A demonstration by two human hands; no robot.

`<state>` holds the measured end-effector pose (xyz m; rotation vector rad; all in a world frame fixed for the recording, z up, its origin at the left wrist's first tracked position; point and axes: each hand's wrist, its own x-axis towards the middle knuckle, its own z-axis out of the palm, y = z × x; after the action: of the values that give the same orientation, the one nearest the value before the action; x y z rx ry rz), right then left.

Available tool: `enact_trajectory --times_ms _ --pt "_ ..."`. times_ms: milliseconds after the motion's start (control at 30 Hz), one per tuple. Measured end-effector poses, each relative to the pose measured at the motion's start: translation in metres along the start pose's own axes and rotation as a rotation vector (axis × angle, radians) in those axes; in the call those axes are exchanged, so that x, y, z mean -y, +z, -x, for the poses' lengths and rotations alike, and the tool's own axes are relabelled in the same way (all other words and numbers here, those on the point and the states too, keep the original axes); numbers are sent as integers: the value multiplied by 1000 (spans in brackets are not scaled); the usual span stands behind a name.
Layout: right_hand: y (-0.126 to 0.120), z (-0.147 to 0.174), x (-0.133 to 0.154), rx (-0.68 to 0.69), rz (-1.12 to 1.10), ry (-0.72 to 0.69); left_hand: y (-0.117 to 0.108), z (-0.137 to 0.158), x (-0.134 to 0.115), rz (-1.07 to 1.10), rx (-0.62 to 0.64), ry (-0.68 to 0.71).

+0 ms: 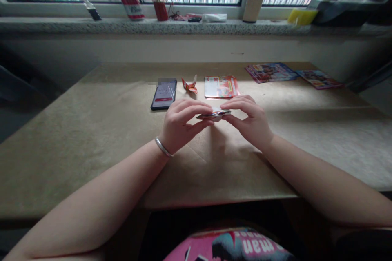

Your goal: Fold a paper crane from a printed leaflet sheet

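left hand and right hand both pinching some folded paper — held above the table, smack between them, phone at its 10 o'clock, red origami at 11, card stack around 12

The hands have room sideways, while the phone, folded red paper and leaflets obstruct straight ahead.

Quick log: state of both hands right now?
Left hand: closed, holding the folded paper by one end.
Right hand: closed, holding its other end.
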<state>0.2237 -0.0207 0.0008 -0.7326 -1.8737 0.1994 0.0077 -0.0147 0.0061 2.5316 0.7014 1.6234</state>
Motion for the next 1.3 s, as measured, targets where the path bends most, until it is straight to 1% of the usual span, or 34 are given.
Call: enact_trajectory --times_ms 67,133,233,400,633,967,1167,1300 --pt "0 0 0 10 -23 23 0 -1 -1 -21 14 28" --pt "0 0 -1 18 -39 42 0 0 -1 -19 19 24" --pt "0 1 -1 22 -46 51 2 1 -2 27 -5 -13" --pt "0 1 0 13 -35 21 5 3 -2 106 -43 -69" --pt "1 1 2 4 3 37 7 1 -6 130 -58 -142" --pt "0 -2 6 -9 -11 -25 4 1 -5 167 -45 -136" --pt "1 -3 9 -4 -12 -1 5 2 -5 159 -44 -170" --pt "0 -3 9 -14 -18 -21 6 2 -4 167 -60 -168"
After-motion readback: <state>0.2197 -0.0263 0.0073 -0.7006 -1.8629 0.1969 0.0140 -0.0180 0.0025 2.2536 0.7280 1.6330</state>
